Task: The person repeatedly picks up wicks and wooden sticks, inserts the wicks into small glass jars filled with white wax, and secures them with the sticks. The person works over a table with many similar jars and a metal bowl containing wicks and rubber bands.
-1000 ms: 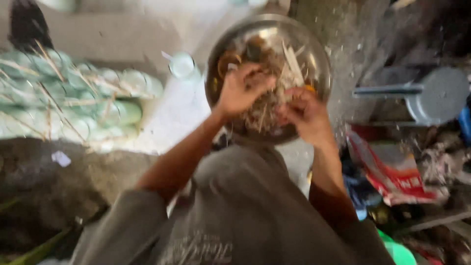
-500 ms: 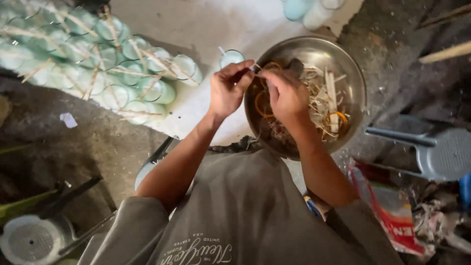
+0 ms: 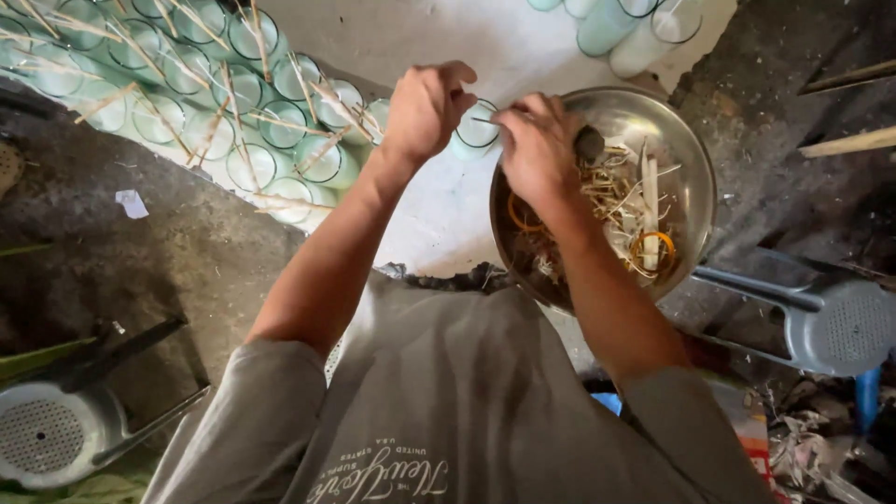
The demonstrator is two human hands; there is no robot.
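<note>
A thin stick (image 3: 485,119) was held level between the two hands, just above the bowl's (image 3: 695,177) upper left rim. The left hand (image 3: 427,107) was clenched into a loose fist, and its fingertips seemed to pinch the stick's left end, though the grip itself was hidden behind the knuckles. The right hand (image 3: 537,149) grasped the stick's other end, thumb and fingers closed on it, and hung over the bowl's left half. The bowl was round and metal, and it sat on the floor in front of the person's chest. Inside it lay a tangle of pale fibre strips (image 3: 616,191), an orange band (image 3: 653,252) near the right wall, a second orange band (image 3: 521,217) under the right wrist, and a small dark lump (image 3: 589,143) just beside the right hand's fingers. A single glass (image 3: 478,129) stood touching the bowl's left rim, partly behind the hands. Left of the bowl, on a white sheet (image 3: 439,215), stood rows of pale green glasses (image 3: 233,112) with sticks lying across their mouths. More glasses (image 3: 635,23) stood beyond the bowl. To the bowl's right lay a grey stool (image 3: 831,327) on its side; far to its lower left lay another (image 3: 56,429).
</note>
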